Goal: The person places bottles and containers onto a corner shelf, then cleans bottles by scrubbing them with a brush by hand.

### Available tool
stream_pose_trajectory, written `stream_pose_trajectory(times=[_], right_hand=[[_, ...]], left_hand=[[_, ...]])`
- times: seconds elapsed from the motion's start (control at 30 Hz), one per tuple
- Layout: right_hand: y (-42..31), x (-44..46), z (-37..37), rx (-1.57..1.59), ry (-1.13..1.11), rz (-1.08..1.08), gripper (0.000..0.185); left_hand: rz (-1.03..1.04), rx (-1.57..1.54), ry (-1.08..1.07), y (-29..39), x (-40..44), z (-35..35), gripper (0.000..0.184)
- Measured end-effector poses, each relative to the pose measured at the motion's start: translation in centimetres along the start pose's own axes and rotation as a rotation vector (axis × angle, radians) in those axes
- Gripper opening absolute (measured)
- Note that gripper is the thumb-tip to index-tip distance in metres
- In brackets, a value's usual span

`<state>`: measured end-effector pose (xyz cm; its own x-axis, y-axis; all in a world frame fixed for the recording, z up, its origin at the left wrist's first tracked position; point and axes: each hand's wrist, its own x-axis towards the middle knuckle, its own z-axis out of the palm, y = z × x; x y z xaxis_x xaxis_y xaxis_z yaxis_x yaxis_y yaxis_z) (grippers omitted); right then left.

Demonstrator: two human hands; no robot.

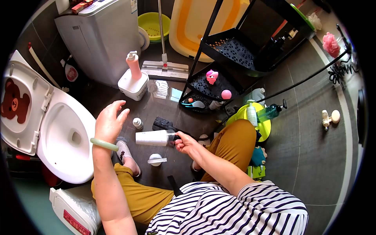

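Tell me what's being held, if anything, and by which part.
The right hand holds a white tube at its clear end; the left hand is open and holds nothing.

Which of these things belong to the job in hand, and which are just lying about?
Likely in use:
- white cylinder with a clear end, in the right hand
- perhaps the small white bottle on the floor nearby

Probably just lying about:
- pink pump bottle
- flat mop
- pink ball
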<state>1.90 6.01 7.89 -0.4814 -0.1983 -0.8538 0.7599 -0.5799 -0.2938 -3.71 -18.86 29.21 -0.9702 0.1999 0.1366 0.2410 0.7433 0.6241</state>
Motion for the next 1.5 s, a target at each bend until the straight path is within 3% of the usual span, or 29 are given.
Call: stream_pose_trajectory(times=[0.2, 0.27, 0.37, 0.5, 0.63, 0.8, 0.97, 1.03, 1.5], right_hand=[[0.5, 0.5, 0.4, 0.2, -0.205, 0.146, 0.013], [-0.2, 0.8, 0.5, 0.126, -0.122, 0.064, 0.011], [-2.5, -0.2, 0.5, -0.197, 0.029, -0.326, 0.011], [-5.7, 2.1, -2.8, -0.44, 0.472, -0.715, 0.015], [-9.8, 4.0, -7.5, -0.118, 0.695, -0.742, 0.014], [-14.3, 6.4, -8.2, 0.308, 0.795, -0.734, 0.022], [-19.2, 11.2, -9.7, 0.205, 0.883, -0.781, 0.018], [-20.3, 11.4, -8.9, -0.023, 0.979, -0.821, 0.017], [-25.6, 15.1, -12.6, 0.355, 0.516, -0.868, 0.017]], left_hand=[[-0.009, 0.004, 0.002, 0.6, 0.4, -0.1, 0.031], [-0.011, 0.004, -0.008, 0.7, 0.6, 0.1, 0.031], [0.011, 0.018, -0.015, 0.7, 0.9, 0.4, 0.031], [0.045, 0.006, -0.011, 0.7, 1.2, 0.8, 0.03], [0.054, 0.006, -0.026, 1.5, 1.3, 0.9, 0.03], [0.013, 0.025, -0.052, 1.9, 1.6, 1.4, 0.03], [0.051, 0.101, -0.037, 1.3, 1.4, 1.5, 0.029], [0.031, 0.104, -0.039, 1.2, 1.5, 1.3, 0.029], [-0.058, 0.123, -0.127, 1.7, 1.6, 1.2, 0.031]])
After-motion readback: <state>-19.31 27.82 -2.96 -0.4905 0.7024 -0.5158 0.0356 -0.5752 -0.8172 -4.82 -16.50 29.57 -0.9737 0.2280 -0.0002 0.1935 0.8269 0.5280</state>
